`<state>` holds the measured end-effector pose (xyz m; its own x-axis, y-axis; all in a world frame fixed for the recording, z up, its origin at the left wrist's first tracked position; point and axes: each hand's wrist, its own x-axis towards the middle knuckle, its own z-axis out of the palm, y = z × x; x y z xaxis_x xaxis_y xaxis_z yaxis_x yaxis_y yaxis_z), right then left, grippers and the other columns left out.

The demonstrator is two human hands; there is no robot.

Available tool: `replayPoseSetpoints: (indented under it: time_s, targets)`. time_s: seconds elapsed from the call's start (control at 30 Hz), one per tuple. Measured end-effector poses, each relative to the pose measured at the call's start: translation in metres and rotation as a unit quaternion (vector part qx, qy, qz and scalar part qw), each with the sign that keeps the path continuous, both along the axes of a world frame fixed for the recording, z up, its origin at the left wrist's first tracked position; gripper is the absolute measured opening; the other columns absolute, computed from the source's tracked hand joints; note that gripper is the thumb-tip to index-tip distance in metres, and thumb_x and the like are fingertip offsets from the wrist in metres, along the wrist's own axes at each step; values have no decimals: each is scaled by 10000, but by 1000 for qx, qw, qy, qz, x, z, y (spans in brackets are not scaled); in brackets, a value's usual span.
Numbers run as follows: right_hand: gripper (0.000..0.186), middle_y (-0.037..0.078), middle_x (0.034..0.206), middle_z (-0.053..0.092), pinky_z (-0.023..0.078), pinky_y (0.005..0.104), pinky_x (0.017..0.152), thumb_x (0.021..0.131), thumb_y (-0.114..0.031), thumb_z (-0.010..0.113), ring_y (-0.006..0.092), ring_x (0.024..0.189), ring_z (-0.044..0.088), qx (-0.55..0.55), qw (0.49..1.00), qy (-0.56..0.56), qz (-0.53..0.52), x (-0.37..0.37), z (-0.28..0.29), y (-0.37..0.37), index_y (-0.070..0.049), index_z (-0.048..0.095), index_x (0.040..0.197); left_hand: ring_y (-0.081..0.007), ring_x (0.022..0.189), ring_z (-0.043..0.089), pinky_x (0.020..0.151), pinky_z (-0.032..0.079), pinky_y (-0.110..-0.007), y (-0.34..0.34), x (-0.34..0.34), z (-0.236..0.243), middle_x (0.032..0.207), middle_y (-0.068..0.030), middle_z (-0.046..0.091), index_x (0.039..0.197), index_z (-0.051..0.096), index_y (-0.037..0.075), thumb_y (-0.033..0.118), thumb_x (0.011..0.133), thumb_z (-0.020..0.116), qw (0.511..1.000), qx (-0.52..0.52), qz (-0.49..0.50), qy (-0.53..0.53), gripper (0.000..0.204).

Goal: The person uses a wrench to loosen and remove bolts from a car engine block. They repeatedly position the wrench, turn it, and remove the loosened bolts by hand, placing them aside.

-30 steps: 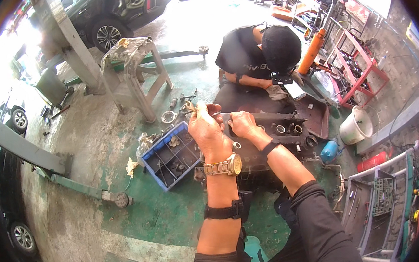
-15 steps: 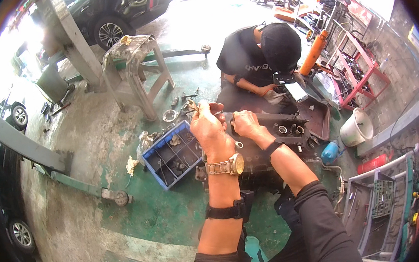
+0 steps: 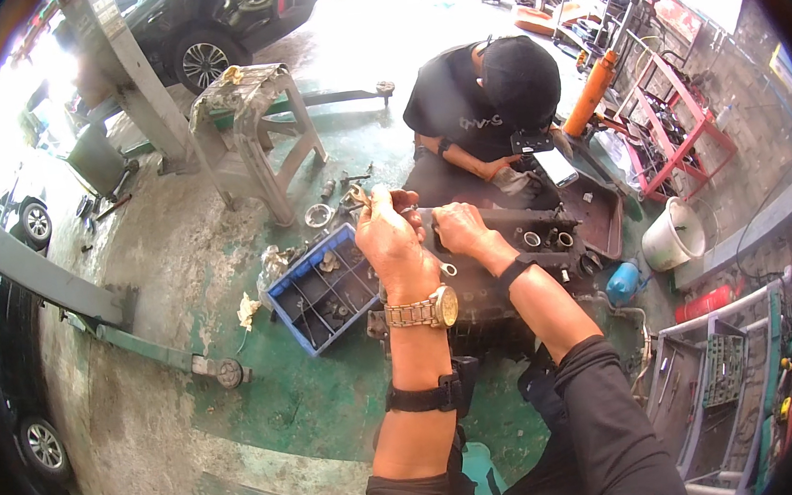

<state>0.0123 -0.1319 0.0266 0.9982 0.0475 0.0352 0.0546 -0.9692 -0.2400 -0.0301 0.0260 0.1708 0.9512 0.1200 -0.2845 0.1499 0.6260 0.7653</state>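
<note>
My left hand (image 3: pixel 396 245), with a gold watch (image 3: pixel 422 310) on its wrist, is raised over the near-left end of a dark engine (image 3: pixel 479 299). Its fingers are pinched together around something too small to make out. Close beside it, my right hand (image 3: pixel 462 229) is closed over the engine's top; whatever its fingers grip is hidden. Pale rings (image 3: pixel 531 239) show along the engine top to the right of that hand. To the left of the engine, a blue divided tray (image 3: pixel 313 347) holds several small dark parts.
Across the engine a person in a black cap (image 3: pixel 520 79) sits bent forward, a greyish cloth in hand. A stool (image 3: pixel 253 147) stands at far left. On the right are a white bucket (image 3: pixel 672 237), a blue container (image 3: pixel 624 283) and a tool cart (image 3: pixel 712 362). A lift arm (image 3: pixel 157 348) crosses the left floor.
Both my hands stay nearly in place over the engine, with a slight shift of the view. The person opposite has moved their head a little.
</note>
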Motion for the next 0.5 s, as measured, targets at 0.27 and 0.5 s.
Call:
replayPoseSetpoints:
  time_s: [0.27,0.5]
  targets:
    - [286,243,898,678,517,489,795,860,-289,642,408,889,660,31,997,0,-76,-3,-2,7,-18,667,950,-124,527,503,438,343,-239,-1,1,1,729,-90,629,804,609,24,247,985,514,1000,-16,-6,15,303]
    - [297,243,929,677,514,498,787,886,-293,620,410,898,659,57,991,-8,-125,-6,-11,12,-12,645,977,-113,545,498,437,343,-236,1,1,3,745,-99,617,814,599,16,234,990,501,1000,-26,-10,0,297]
